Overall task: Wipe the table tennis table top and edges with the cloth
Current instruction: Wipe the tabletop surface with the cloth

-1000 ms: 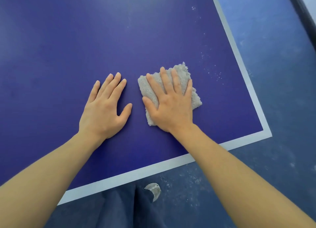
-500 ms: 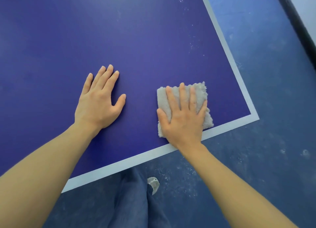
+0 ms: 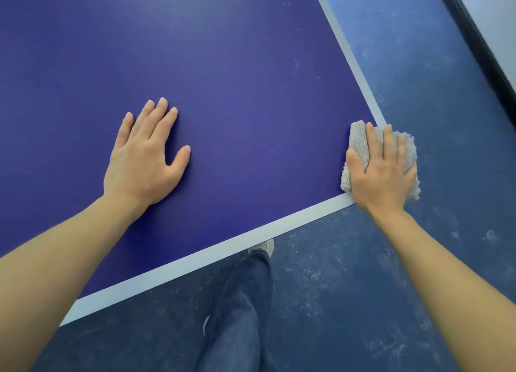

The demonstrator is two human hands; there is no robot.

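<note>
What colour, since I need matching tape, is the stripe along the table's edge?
The stripe is pale grey; the head view shows it best.

I read no text, number, brand or sign anywhere in head view. Table top (image 3: 237, 64): plain, no lettering. Only marking on it is pale border stripe (image 3: 195, 261) along edges, blank. Cloth (image 3: 358, 142): no tag or label visible.

Bright even light, soft shadows, sharp focus, wide-angle edge distortion.
</note>
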